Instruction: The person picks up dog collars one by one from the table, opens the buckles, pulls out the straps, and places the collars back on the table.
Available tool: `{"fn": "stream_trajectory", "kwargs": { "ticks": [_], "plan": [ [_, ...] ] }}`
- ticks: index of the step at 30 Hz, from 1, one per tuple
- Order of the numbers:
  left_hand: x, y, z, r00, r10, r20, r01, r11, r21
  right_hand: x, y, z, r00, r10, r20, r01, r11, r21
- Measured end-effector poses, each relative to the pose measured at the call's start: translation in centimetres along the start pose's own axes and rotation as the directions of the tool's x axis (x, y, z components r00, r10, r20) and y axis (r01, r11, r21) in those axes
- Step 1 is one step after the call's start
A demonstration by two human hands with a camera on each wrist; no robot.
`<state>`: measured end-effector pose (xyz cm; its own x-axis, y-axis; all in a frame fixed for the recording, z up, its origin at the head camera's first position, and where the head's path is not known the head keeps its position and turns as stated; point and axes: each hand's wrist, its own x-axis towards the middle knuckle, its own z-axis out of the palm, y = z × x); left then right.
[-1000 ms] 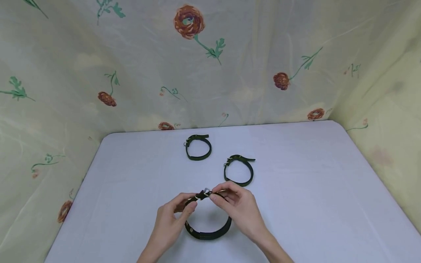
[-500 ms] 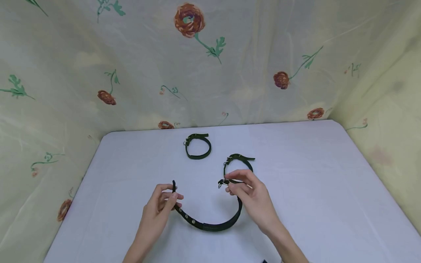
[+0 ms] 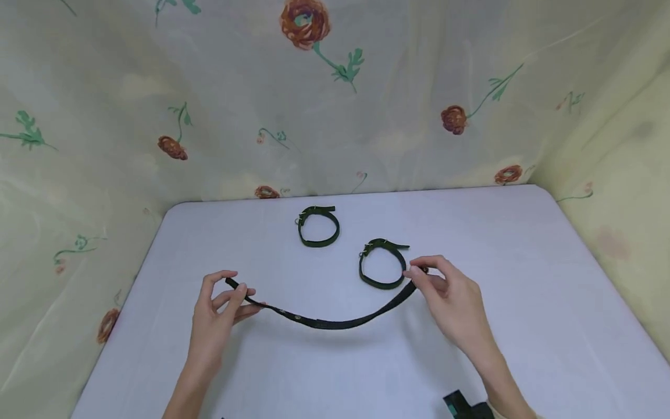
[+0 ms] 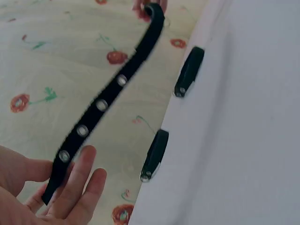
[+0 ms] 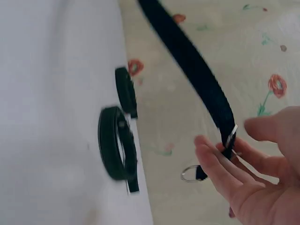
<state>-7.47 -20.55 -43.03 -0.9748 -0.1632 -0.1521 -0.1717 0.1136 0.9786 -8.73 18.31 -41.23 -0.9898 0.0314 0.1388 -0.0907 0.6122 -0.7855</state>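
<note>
An unbuckled black collar [image 3: 335, 324] sags in a shallow curve between both hands, above the white table. My left hand [image 3: 211, 317] pinches its tip end between thumb and fingers; metal-ringed holes [image 4: 101, 105] run along that half in the left wrist view. At the other end, my right hand [image 3: 458, 302] holds the part with the metal buckle [image 5: 231, 137]. A D-ring [image 5: 189, 173] sticks out beyond the right fingers. Two dark green collars, buckled into loops, lie farther back: one [image 3: 382, 285] near the right hand, the other [image 3: 319, 243] behind it to the left.
The white tabletop [image 3: 523, 262] ends at a back edge against a flower-printed cloth [image 3: 225, 145], which also hangs along both sides. A black device [image 3: 466, 405] shows at the right wrist, by the bottom of the head view.
The black collar has gone from a ring to an opened strap. Both hands have moved apart, left hand leftward and right hand rightward, each keeping an end. The green collars stay put.
</note>
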Motion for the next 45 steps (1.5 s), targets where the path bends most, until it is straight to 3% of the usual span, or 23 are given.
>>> {"fn": "stream_trajectory", "kwargs": {
  "ticks": [5,9,14,18,21,26,33,37,42,45],
  "plan": [
    [1.1,-0.7,-0.8,0.997,-0.061,-0.044,0.063,0.997,0.050,-0.3,1.7,-1.8,0.995,0.031,0.097,-0.019,0.992,-0.123],
    [1.7,-1.1,-1.1,0.992,-0.113,-0.049,0.116,0.991,0.060,-0.4,2.9,-2.4,0.993,-0.056,0.107,0.075,0.980,-0.182],
    [2.4,-1.9,-1.2,0.986,-0.162,-0.032,0.165,0.982,0.089,0.0,4.0,-2.5,0.987,-0.137,0.085,0.157,0.932,-0.328],
    [2.8,-2.7,-1.4,0.981,-0.195,-0.018,0.194,0.956,0.220,0.5,5.3,-2.7,0.974,-0.152,0.167,0.209,0.890,-0.405],
    [3.0,-3.3,-1.5,0.980,-0.197,0.020,0.178,0.923,0.340,1.0,6.2,-2.6,0.955,-0.155,0.254,0.250,0.881,-0.401],
    [3.3,-3.9,-1.7,0.987,-0.140,0.085,0.087,0.890,0.447,1.8,7.4,-2.1,0.939,-0.121,0.322,0.238,0.904,-0.354],
    [3.2,-4.2,-1.7,0.992,-0.072,0.102,-0.012,0.760,0.649,2.0,8.8,-1.7,0.935,-0.099,0.342,0.217,0.919,-0.329],
    [3.2,-4.2,-1.7,0.993,-0.062,0.097,-0.025,0.708,0.706,1.9,9.2,-1.9,0.933,-0.094,0.346,0.207,0.930,-0.305],
    [2.9,-4.0,-1.6,0.996,-0.039,0.076,-0.036,0.616,0.787,1.9,9.3,-2.0,0.929,-0.076,0.361,0.189,0.938,-0.290],
    [2.7,-3.9,-1.4,0.997,-0.009,0.072,-0.052,0.593,0.803,1.8,9.3,-2.0,0.929,-0.054,0.367,0.167,0.944,-0.284]
  ]
}}
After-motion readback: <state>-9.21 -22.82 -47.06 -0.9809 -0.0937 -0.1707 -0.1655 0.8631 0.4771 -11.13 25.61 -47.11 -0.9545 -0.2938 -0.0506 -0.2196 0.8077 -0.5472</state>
